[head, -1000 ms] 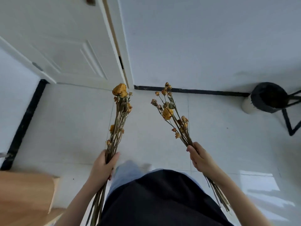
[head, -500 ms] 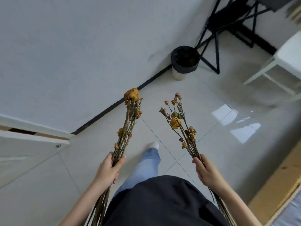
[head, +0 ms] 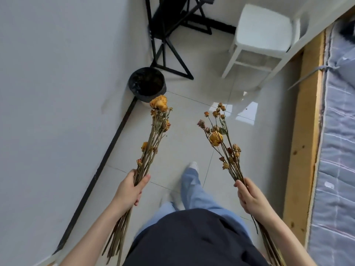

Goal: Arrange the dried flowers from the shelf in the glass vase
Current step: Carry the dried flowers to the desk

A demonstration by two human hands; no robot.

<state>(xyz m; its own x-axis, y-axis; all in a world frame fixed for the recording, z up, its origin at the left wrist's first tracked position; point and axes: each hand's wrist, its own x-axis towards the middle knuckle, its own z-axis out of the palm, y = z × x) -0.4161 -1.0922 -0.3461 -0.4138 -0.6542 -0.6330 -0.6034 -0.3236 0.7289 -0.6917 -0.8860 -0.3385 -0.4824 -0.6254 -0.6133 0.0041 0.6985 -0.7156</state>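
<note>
My left hand [head: 129,190] is closed around a tight bunch of dried flowers [head: 156,123] with long brown stems and a large orange rose head on top. My right hand [head: 249,195] grips a second, looser bunch of dried flowers [head: 221,139] with one yellow rose and several small buds. Both bunches point up and forward over the tiled floor, stems trailing down past my wrists. No glass vase and no shelf show in this view.
A white wall [head: 57,93] with a black baseboard runs along my left. A bin lined with a black bag [head: 147,83] stands by it, a black metal frame [head: 169,35] behind. A white stool [head: 263,35] is ahead; a wooden bed frame [head: 305,131] with mattress is on the right.
The view has swung right, away from the white door, along the wall to the bin, stool and bed. Both hands keep holding their bunches the same way while I walk.
</note>
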